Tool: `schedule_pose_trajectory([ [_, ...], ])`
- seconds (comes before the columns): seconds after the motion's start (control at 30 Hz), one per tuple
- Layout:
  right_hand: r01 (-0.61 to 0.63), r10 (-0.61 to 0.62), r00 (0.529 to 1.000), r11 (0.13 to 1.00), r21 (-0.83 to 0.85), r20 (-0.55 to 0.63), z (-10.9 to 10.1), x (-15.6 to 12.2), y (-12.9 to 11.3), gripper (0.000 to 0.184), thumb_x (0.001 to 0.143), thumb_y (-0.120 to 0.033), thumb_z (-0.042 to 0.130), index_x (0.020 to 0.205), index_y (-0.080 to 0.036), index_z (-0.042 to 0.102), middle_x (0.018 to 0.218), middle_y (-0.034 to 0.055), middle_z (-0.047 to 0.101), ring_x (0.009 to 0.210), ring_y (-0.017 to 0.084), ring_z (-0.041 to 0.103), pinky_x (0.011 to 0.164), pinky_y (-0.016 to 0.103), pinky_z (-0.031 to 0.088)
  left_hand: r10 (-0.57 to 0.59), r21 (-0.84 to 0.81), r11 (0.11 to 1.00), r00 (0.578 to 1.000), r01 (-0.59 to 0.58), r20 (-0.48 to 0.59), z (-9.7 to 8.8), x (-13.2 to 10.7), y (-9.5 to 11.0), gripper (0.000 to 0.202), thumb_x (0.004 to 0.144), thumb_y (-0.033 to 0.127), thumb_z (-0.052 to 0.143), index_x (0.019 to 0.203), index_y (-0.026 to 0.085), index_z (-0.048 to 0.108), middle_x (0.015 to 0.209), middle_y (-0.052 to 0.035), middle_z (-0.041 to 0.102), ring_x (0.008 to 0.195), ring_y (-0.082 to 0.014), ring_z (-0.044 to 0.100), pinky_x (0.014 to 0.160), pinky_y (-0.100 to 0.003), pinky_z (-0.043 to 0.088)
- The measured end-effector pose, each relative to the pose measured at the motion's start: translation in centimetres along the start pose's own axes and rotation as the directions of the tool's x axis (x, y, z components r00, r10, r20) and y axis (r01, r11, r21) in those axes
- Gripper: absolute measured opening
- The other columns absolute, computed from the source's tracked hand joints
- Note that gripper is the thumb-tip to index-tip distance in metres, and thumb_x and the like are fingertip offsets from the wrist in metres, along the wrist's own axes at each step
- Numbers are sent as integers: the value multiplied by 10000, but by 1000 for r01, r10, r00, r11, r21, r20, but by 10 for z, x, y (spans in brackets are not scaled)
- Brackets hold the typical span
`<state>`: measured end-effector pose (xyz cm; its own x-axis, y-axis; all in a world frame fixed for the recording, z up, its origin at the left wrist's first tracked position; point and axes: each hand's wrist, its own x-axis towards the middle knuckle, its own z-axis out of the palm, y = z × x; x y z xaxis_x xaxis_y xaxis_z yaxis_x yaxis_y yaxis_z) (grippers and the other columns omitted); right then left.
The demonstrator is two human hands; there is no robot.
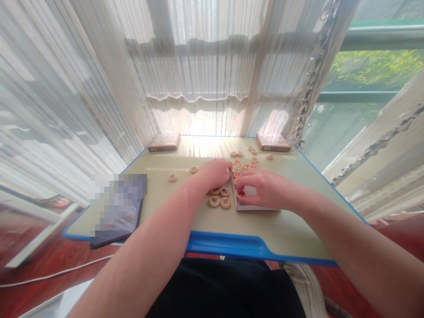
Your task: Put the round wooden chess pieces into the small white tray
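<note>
My left hand (213,173) is curled, fingers down, over a cluster of round wooden chess pieces (220,197) on the small table (165,207). What its fingers hold is hidden. My right hand (263,187) rests in a shallow white tray (255,205) and pinches a red-marked piece (240,193) at the tray's left side. More pieces (245,161) lie scattered just beyond both hands, and two lone pieces (172,177) sit to the left.
Two flat wooden boxes stand at the table's far corners, one left (164,142), one right (273,142). A dark folder (115,216) lies on the left part. The table has a blue rim (228,244). Sheer curtains hang close behind.
</note>
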<state>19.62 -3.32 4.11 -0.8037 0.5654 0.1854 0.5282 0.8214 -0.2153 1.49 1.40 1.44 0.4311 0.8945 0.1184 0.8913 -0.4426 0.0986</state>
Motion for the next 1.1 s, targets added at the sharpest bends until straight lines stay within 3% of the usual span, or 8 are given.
schedule_pose_trajectory([
  [0.4, 8, -7, 1000, 1000, 17, -30, -2, 0, 2, 140, 790, -288, 570, 814, -199, 676, 827, 55, 649, 742, 164, 556, 685, 275, 407, -13, 4, 1000, 999, 13, 31, -3, -2, 3, 301, 800, 181, 402, 981, 239, 635, 989, -47, 641, 934, -218, 592, 794, -314, 479],
  [0.53, -96, 96, 987, 995, 2, -126, -4, 2, 12, 209, 820, -343, 533, 817, -196, 681, 799, 51, 643, 739, 164, 553, 675, 273, 400, -26, -7, 1000, 999, 26, 34, -5, -3, 4, 298, 803, 177, 413, 992, 242, 635, 997, -38, 640, 940, -205, 587, 809, -299, 474],
  [0.7, -310, 272, 920, 946, -100, -283, 0, 4, 51, 243, 823, -345, 501, 816, -182, 680, 844, 69, 641, 857, 209, 545, 769, 311, 397, -13, -4, 1000, 1000, 13, 21, -3, -3, 2, 293, 809, 185, 406, 981, 247, 635, 1002, -39, 640, 957, -215, 585, 816, -316, 473],
  [0.87, -360, 338, 921, 929, -90, -192, 9, 3, 79, 305, 837, -377, 470, 898, -192, 704, 943, 76, 651, 936, 218, 543, 851, 334, 387, -20, -12, 1000, 999, 20, 35, -4, -4, 2, 308, 807, 200, 408, 1012, 251, 632, 1024, -46, 635, 958, -219, 584, 805, -323, 476],
  [1.1, -396, 380, 904, 917, -49, -195, 11, 3, 82, 341, 840, -396, 449, 932, -183, 698, 931, 72, 656, 857, 197, 575, 756, 297, 419, -30, -14, 999, 998, 31, 47, -7, -6, 4, 312, 819, 207, 407, 1034, 254, 627, 1040, -43, 629, 968, -209, 574, 806, -304, 469],
])
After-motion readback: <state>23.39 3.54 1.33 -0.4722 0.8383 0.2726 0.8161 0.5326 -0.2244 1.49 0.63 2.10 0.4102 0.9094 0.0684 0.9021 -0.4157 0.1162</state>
